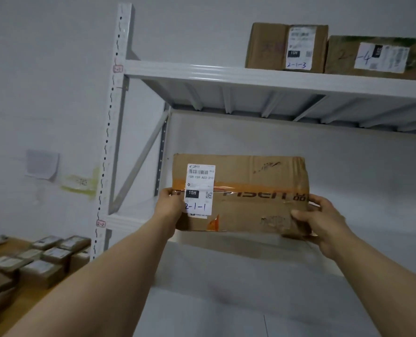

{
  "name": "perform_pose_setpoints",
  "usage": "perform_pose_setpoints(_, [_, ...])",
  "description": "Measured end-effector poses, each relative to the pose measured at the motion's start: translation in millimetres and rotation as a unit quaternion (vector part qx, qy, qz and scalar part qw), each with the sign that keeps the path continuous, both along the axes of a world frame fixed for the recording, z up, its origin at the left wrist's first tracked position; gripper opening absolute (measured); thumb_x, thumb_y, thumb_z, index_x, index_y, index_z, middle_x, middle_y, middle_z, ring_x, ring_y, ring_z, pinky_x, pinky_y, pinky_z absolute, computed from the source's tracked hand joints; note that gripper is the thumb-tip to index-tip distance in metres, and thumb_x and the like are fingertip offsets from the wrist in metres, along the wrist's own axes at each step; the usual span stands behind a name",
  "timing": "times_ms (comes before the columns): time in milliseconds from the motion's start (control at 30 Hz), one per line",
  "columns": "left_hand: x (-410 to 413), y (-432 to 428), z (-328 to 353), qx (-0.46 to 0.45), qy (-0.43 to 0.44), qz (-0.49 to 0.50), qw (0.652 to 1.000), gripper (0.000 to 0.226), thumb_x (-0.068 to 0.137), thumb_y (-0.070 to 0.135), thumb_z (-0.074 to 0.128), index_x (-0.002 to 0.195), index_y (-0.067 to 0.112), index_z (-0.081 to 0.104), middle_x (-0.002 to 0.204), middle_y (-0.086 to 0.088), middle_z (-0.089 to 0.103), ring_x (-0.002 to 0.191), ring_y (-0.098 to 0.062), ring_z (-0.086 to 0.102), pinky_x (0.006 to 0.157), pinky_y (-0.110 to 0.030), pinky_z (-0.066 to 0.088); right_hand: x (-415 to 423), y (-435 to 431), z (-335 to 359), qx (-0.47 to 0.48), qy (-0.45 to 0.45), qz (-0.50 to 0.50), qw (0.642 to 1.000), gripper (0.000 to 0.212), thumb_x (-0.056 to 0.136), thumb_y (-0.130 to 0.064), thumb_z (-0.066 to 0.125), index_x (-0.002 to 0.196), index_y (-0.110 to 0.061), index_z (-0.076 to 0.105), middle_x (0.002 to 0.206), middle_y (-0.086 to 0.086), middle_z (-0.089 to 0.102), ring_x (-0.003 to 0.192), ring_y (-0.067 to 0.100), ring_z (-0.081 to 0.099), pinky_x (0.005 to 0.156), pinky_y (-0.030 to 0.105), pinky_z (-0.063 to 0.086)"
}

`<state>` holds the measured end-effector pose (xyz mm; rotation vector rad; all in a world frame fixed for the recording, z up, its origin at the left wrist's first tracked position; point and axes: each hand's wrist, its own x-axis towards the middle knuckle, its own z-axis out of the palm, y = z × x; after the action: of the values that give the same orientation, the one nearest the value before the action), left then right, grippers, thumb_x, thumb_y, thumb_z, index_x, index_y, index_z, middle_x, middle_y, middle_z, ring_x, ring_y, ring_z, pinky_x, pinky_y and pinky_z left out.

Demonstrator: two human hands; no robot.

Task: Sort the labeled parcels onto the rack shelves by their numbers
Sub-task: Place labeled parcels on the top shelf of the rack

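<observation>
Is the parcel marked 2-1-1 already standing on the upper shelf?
No, the left hand and the right hand hold the parcel marked 2-1-1 below the upper shelf.

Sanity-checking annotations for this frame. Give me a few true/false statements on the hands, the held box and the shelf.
1. The left hand and right hand grip opposite ends of the held box. True.
2. Its label is handwritten 2-1-3. False: it reads 2-1-1.
3. Two boxes show on the upper shelf: the 2-1-3 box and a second box. True.
4. The held box rests on the upper shelf. False: the hands hold it below that shelf.
5. Small parcels lie at lower left. True.
</observation>
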<state>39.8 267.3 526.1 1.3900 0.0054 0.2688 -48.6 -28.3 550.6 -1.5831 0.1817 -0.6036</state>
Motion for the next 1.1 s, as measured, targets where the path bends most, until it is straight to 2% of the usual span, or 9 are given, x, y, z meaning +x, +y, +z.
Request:
perform_pose_setpoints(167, [61.1, 51.3, 25.4, -0.027, -0.019, -0.007, 0.999, 0.051, 0.069, 0.009, 0.044, 0.119, 0.014, 0.052, 0.097, -0.011, 0.074, 0.079, -0.029, 0.075, 0.07, -0.05, 0.061, 62.8, 56.0, 21.4, -0.01, -0.025, -0.01, 1.0, 0.051, 0.088, -0.002, 0.069, 0.128, -0.024, 0.048, 0.102, -0.003, 0.065, 0.081, 0.018, 0.062, 0.079, 0.044, 0.051])
perform_pose_setpoints(267, [93.2, 77.1, 36.9, -0.041, -0.039, -0.011, 0.998, 0.054, 0.066, 0.023, 0.044, 0.118, 0.014, 0.057, 0.094, -0.012, 0.075, 0.072, -0.031, 0.075, 0.067, -0.054, 0.06, 88.4, 81.7, 31.0, -0.001, -0.053, -0.003, 0.999, 0.053, 0.086, -0.007, 0.073, 0.13, -0.023, 0.046, 0.099, -0.005, 0.063, 0.081, 0.016, 0.06, 0.072, 0.038, 0.052])
perform_pose_setpoints(400, [111.4, 93.0, 48.0, 0.006, -0.127, 0.075, 0.989, 0.036, 0.073, 0.042, 0.05, 0.104, 0.025, 0.051, 0.096, -0.008, 0.072, 0.08, -0.026, 0.073, 0.075, -0.053, 0.059, 111.0, 105.4, 38.5, 0.012, -0.117, -0.039, 0.992, 0.051, 0.086, -0.04, 0.073, 0.126, -0.025, 0.047, 0.109, 0.001, 0.062, 0.091, 0.02, 0.062, 0.07, 0.037, 0.052])
perform_pose_setpoints(467, [113.0, 95.1, 58.1, 0.05, -0.201, 0.151, 0.967, 0.033, 0.076, 0.057, 0.047, 0.099, 0.033, 0.042, 0.102, 0.0, 0.062, 0.087, -0.022, 0.067, 0.075, -0.052, 0.058, 117.6, 116.9, 47.1, -0.005, -0.175, -0.094, 0.98, 0.045, 0.088, -0.053, 0.065, 0.121, -0.028, 0.047, 0.116, 0.001, 0.06, 0.099, 0.023, 0.061, 0.084, 0.042, 0.052])
perform_pose_setpoints(567, [101.5, 95.8, 89.9, 0.105, -0.311, 0.253, 0.91, 0.039, 0.083, 0.065, 0.039, 0.106, 0.033, 0.036, 0.108, 0.002, 0.049, 0.095, -0.02, 0.058, 0.076, -0.046, 0.056, 114.1, 135.7, 74.8, -0.037, -0.284, -0.164, 0.944, 0.035, 0.092, -0.054, 0.058, 0.119, -0.036, 0.044, 0.119, -0.002, 0.059, 0.105, 0.022, 0.059, 0.085, 0.039, 0.047])
perform_pose_setpoints(767, [69.3, 118.5, 171.0, 0.046, -0.434, 0.331, 0.837, 0.035, 0.097, 0.055, 0.041, 0.114, 0.025, 0.039, 0.115, 0.001, 0.04, 0.098, -0.018, 0.054, 0.073, -0.034, 0.05, 94.7, 162.9, 157.0, -0.104, -0.429, -0.219, 0.87, 0.053, 0.087, -0.055, 0.054, 0.132, -0.028, 0.046, 0.125, 0.0, 0.057, 0.109, 0.019, 0.056, 0.09, 0.035, 0.045])
perform_pose_setpoints(867, [61.6, 136.8, 214.0, 0.042, -0.426, 0.346, 0.835, 0.047, 0.096, 0.053, 0.044, 0.131, 0.021, 0.041, 0.125, -0.001, 0.047, 0.107, -0.021, 0.057, 0.082, -0.034, 0.049, 83.4, 177.2, 197.4, -0.159, -0.454, -0.201, 0.854, 0.055, 0.09, -0.044, 0.059, 0.14, -0.026, 0.044, 0.13, 0.001, 0.052, 0.117, 0.019, 0.051, 0.095, 0.035, 0.044])
perform_pose_setpoints(933, [67.6, 150.0, 238.0, 0.069, -0.428, 0.311, 0.846, 0.07, 0.089, 0.058, 0.054, 0.145, 0.029, 0.026, 0.139, 0.001, 0.048, 0.121, -0.024, 0.055, 0.095, -0.047, 0.051, 77.9, 185.2, 221.7, -0.196, -0.443, -0.2, 0.852, 0.06, 0.091, -0.037, 0.061, 0.145, -0.028, 0.039, 0.135, -0.002, 0.052, 0.121, 0.018, 0.05, 0.099, 0.036, 0.043])
perform_pose_setpoints(1100, [81.9, 167.6, 279.7, 0.185, -0.491, 0.227, 0.82, 0.133, 0.058, 0.064, 0.081, 0.152, 0.039, -0.009, 0.162, 0.002, 0.013, 0.148, -0.029, 0.021, 0.114, -0.061, 0.029, 75.5, 200.4, 262.6, -0.19, -0.447, -0.193, 0.852, 0.051, 0.095, -0.03, 0.062, 0.136, -0.031, 0.032, 0.129, 0.0, 0.058, 0.107, 0.017, 0.058, 0.083, 0.031, 0.044])
